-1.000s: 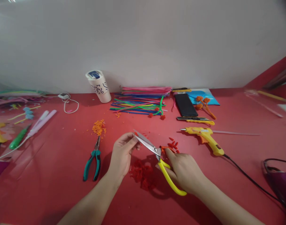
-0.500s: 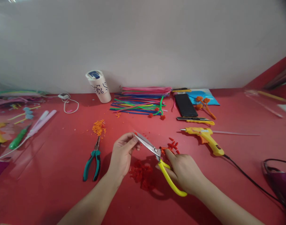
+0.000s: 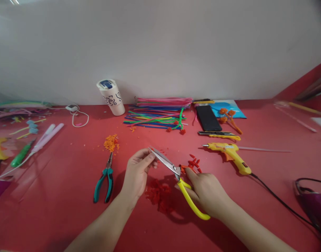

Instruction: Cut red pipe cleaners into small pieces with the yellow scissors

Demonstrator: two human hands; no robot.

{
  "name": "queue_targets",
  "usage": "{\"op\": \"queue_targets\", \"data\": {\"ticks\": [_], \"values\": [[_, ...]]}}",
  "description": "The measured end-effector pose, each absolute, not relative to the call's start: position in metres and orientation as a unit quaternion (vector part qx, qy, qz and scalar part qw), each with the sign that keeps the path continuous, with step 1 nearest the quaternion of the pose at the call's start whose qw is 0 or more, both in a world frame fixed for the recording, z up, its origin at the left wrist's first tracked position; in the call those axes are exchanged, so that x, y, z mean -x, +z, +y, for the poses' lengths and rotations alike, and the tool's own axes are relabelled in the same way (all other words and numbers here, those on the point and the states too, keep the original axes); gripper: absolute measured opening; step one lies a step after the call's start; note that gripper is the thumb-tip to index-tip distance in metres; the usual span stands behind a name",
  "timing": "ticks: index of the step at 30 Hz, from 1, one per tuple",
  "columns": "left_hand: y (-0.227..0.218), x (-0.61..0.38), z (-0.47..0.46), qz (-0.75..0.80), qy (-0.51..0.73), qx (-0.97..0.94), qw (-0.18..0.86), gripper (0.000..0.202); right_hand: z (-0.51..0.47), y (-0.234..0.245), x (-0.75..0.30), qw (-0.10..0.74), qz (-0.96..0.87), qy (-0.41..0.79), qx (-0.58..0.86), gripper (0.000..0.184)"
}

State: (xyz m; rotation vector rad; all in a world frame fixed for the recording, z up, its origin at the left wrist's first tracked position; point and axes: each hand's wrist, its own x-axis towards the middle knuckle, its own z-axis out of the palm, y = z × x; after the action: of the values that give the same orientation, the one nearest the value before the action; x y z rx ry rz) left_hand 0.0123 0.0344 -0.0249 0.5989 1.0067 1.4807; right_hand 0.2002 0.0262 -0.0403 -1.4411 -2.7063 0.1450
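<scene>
My right hand grips the yellow handles of a pair of scissors, whose blades point left and away. At the blade tips, my left hand is closed in a pinch; a trace of red shows there, and the small red piece between thumb and finger is mostly hidden. Below the blades lies a heap of red fuzzy pieces. Several small red pointed pieces lie just beyond my right hand. Tiny red clippings are scattered past the blade tips.
Teal-handled pliers lie left, below orange clippings. A yellow glue gun with a trailing cord lies right, near a cutter knife and a phone. Colourful pipe cleaners and a white tumbler are by the wall.
The hands and scissors hold almost the same position. Less red shows at the blade tips now, and the view has shifted very slightly.
</scene>
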Motion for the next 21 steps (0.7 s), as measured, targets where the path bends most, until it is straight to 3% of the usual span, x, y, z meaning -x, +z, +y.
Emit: {"op": "queue_targets", "data": {"ticks": [12, 15, 21], "values": [[-0.027, -0.01, 0.036, 0.422, 0.642, -0.252, 0.588, 0.004, 0.03, -0.04, -0.202, 0.039, -0.867, 0.052, 0.494, 0.032], [-0.027, -0.012, 0.035, 0.427, 0.624, -0.257, 0.602, 0.005, 0.031, -0.036, -0.198, 0.088, -0.835, 0.153, 0.522, 0.029], [-0.025, -0.022, 0.025, 0.396, 0.492, -0.295, 0.717, 0.009, 0.033, -0.025, -0.183, 0.283, -0.631, 0.496, 0.526, 0.025]]}}
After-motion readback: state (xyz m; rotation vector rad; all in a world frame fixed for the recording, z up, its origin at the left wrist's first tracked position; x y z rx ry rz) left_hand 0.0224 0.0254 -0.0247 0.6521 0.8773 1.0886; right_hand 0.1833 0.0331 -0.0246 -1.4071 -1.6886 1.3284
